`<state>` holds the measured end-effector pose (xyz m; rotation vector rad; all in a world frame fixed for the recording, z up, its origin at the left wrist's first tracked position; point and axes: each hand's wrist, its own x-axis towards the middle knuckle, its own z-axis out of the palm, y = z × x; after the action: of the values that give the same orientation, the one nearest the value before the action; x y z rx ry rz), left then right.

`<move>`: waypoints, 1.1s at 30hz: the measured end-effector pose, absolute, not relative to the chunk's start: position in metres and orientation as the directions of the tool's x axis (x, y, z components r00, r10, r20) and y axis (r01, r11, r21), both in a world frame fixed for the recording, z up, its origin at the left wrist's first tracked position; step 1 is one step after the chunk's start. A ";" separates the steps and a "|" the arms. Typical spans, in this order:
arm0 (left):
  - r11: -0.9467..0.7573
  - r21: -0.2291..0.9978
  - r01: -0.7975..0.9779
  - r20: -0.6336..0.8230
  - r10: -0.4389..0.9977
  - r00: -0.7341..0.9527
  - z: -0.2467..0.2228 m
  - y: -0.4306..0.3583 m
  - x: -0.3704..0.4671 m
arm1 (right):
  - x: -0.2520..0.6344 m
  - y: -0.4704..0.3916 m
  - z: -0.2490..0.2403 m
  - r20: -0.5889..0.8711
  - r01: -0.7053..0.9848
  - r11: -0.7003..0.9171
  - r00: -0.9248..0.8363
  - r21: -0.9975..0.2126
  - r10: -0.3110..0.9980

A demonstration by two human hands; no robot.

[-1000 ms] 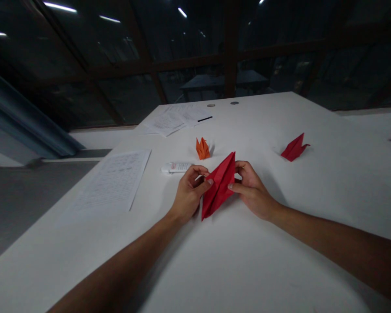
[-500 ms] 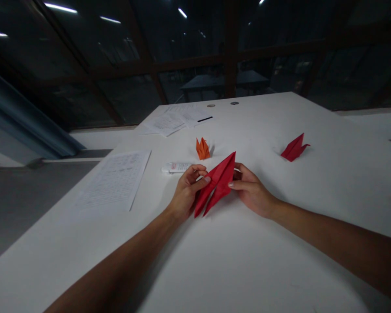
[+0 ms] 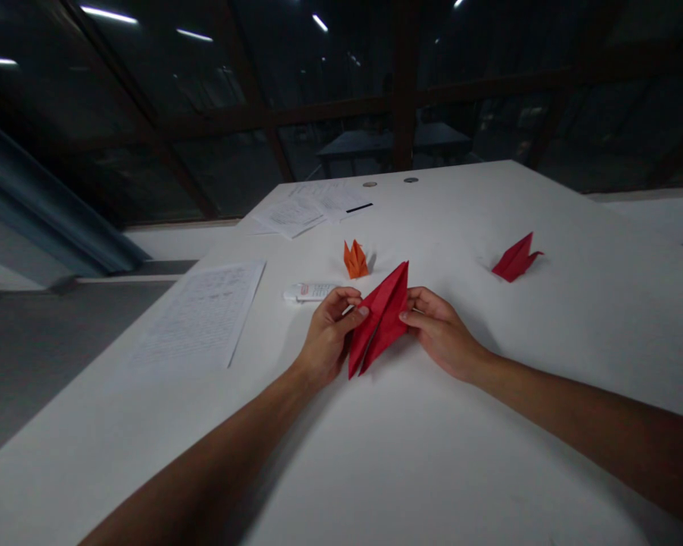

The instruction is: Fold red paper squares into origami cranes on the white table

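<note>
A folded red paper, diamond-shaped with a slit running up from its lower end, is held above the white table. My left hand grips its left edge, thumb on the front face. On the other side my right hand pinches the right edge between thumb and fingers. Past the paper stands a small orange folded paper figure. A white object with printed text lies partly behind my left hand.
Farther right on the white table rests a red folded paper figure. A written sheet lies at the left. More papers and a black strip are near the far edge.
The two lower points of the red paper have come closer together and moved slightly right, narrowing the slit. Its top tip has shifted a little left. Both hands keep their hold.
</note>
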<state>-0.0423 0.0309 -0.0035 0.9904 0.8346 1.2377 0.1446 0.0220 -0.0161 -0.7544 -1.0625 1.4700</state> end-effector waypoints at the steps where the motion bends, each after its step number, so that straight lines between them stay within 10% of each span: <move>1: 0.050 0.931 -0.361 0.014 0.985 0.171 -0.004 0.031 -0.042 | 0.145 0.022 -0.016 0.103 -0.396 0.033 -0.157 -0.918 0.982; 13: -0.127 0.992 -0.017 0.126 0.947 0.295 0.000 0.026 -0.037 | 0.147 0.021 -0.016 0.239 -0.151 0.228 -0.063 -0.962 0.969; 33: 0.028 0.979 -0.203 0.006 0.986 0.165 -0.008 0.034 -0.039 | 0.146 0.023 -0.021 0.192 -0.295 0.143 -0.147 -0.945 0.970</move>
<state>-0.0392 0.0336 -0.0076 1.1235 0.9439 1.1706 0.1458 0.0234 -0.0212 -0.7858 -1.1924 1.3272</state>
